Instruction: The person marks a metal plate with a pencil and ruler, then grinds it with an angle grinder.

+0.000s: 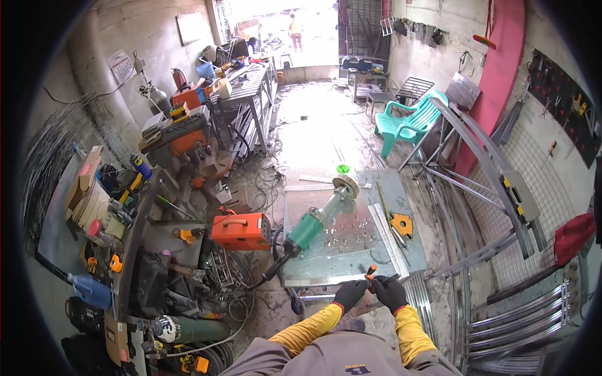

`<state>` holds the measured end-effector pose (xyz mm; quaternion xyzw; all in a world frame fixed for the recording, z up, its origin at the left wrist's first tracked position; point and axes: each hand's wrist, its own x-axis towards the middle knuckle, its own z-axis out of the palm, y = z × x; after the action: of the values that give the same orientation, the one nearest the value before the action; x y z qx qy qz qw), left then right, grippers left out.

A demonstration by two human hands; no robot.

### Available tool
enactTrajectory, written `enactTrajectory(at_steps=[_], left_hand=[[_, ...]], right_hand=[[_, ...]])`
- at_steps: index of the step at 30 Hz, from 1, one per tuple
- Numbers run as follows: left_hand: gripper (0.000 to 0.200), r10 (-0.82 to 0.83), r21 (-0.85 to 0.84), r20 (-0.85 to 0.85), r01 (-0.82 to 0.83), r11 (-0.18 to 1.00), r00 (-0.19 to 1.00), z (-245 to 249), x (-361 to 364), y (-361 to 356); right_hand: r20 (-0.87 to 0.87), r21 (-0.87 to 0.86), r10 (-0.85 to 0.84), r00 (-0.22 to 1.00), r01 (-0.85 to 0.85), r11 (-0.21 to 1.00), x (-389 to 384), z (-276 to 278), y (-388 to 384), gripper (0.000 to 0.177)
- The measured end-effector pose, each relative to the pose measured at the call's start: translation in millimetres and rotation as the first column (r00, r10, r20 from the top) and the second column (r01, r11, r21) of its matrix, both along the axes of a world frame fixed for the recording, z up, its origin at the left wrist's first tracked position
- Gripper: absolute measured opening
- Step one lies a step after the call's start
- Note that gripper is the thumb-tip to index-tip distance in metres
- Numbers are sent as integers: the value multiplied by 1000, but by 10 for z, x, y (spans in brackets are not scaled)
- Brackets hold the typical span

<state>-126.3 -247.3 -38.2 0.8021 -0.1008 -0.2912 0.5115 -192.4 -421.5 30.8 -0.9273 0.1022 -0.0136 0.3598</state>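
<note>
At the near edge of the metal worktable (335, 266), my left hand (351, 294) and my right hand (390, 294) are close together, both in black gloves with the fingers closed. A small orange-and-black hand tool (371, 272) stands up between them, against the fingers of my right hand. The left fingertips meet right beside it; what they pinch is hidden. Farther up the table lies a large green angle grinder (307, 230) with a round disc (345, 186). Small metal pieces (354, 233) are scattered to its right. A yellow magnetic welding square (401, 224) rests near the right edge.
Long metal strips (387, 241) lie along the table's right side. An orange machine case (241, 231) stands on the left, with cables on the floor. Metal frames (492, 156) and a green plastic chair (411, 119) are on the right. A distant person (295, 32) stands outside.
</note>
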Motion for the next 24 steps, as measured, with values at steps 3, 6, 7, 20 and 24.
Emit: enactTrajectory(at_steps=[3, 6, 7, 20, 24], left_hand=[[54, -37, -280, -380, -77, 957, 924, -156, -15, -105], [53, -73, -455, -526, -208, 866, 847, -137, -21, -194], [52, -71, -470, -537, -228, 852, 840, -88, -37, -190], [40, -39, -459, -489, -219, 861, 871, -316, -54, -222], [44, -15, -357, -370, -127, 925, 929, -581, -27, -287]], right_hand=[[-55, 80, 37, 998, -33, 996, -3, 115, -8, 36], [-57, 81, 53, 997, -48, 996, 40, -20, -50, 33], [-70, 67, 61, 996, -56, 996, 55, -78, -74, 32], [-50, 102, 351, 935, -345, 933, 169, -108, -341, 34], [-79, 128, 339, 937, -328, 936, 201, -111, -382, 41]])
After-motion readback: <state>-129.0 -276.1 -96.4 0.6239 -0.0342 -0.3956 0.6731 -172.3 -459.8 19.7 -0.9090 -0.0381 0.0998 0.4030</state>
